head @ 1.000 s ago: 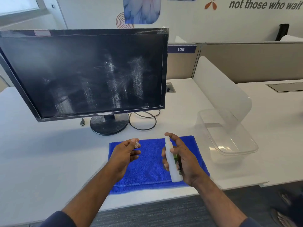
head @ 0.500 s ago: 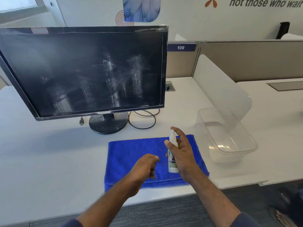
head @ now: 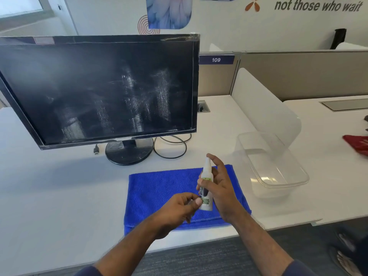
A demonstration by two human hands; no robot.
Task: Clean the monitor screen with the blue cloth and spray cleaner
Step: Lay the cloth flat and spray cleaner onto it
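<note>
A wide, smeared black monitor (head: 99,90) stands far left on the white counter (head: 49,186), the fluffy blue cloth (head: 159,192) lies near, and above it the right hand (head: 221,188) grips a slim white spray bottle (head: 206,186) upright, index finger on top, the left hand (head: 179,210) pinching something small and unclear just beside its base.

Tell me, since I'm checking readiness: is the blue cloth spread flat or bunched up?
Spread flat. The blue cloth lies as a rectangle on the desk, edges straight, under both hands.
</note>
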